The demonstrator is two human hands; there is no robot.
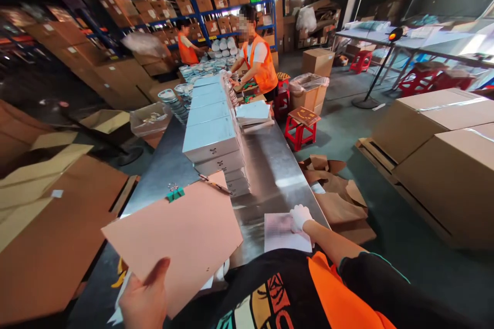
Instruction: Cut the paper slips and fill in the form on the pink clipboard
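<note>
My left hand (144, 295), bare, grips the near left edge of a flat pinkish board (175, 241), its thumb on top. A green binder clip (175, 194) sits on the board's far edge, and a pen (215, 184) lies at its far right corner. My right hand (301, 217), in a white glove, is closed at the upper right corner of a white sheet of paper (276, 239), on the metal table in front of my body. The print on the sheet is blurred. Beyond the board stand stacked white boxes (210, 136) with handwritten marks.
The metal table (278, 164) runs away from me. Two people in orange vests, one person (257, 64) nearer, work at its far end. Large cartons (443, 164) stand right, an open carton (57, 216) left. A red stool (301, 128) and torn brown cardboard (339, 198) flank the table.
</note>
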